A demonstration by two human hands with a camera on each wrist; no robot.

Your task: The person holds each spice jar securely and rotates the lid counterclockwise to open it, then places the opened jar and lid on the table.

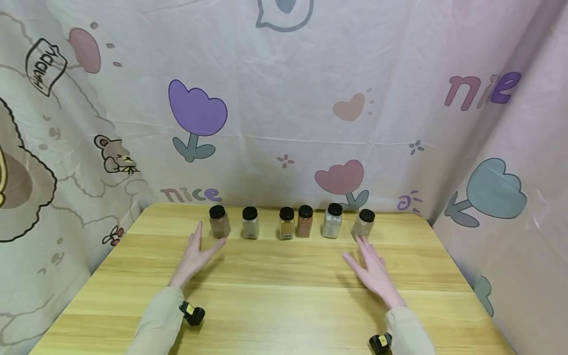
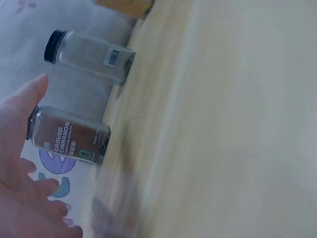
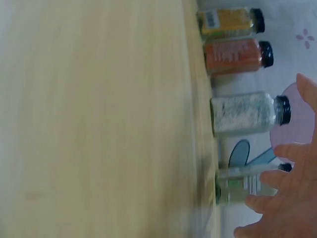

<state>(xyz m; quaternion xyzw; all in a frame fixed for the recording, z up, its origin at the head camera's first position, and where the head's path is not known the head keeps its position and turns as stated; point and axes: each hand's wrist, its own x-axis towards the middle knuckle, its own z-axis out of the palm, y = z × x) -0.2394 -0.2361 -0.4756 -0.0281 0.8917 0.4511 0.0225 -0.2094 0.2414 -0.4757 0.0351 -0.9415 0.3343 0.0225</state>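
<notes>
My left hand point(image 1: 194, 259) is held over the table with thumb and fingers spread, nearest the brown spice jar point(image 1: 220, 227) at the row's left end. In the left wrist view that jar's label reads ground cinnamon, and the hand's thumb overlaps its black lid. On the right side, my right hand point(image 1: 374, 271) reaches forward with spread fingers, its fingertips overlapping the lower part of the rightmost spice jar point(image 1: 363, 224). That jar has pale contents and a black lid. Neither hand grips anything.
Between the end jars stand a pale grey jar point(image 1: 250, 226), a yellow jar point(image 1: 286, 226), an orange-red jar point(image 1: 304, 224) and a white-flecked jar point(image 1: 332, 224). All are upright near the back edge of the wooden table point(image 1: 284, 305). A printed curtain point(image 1: 275, 98) hangs behind and beside it.
</notes>
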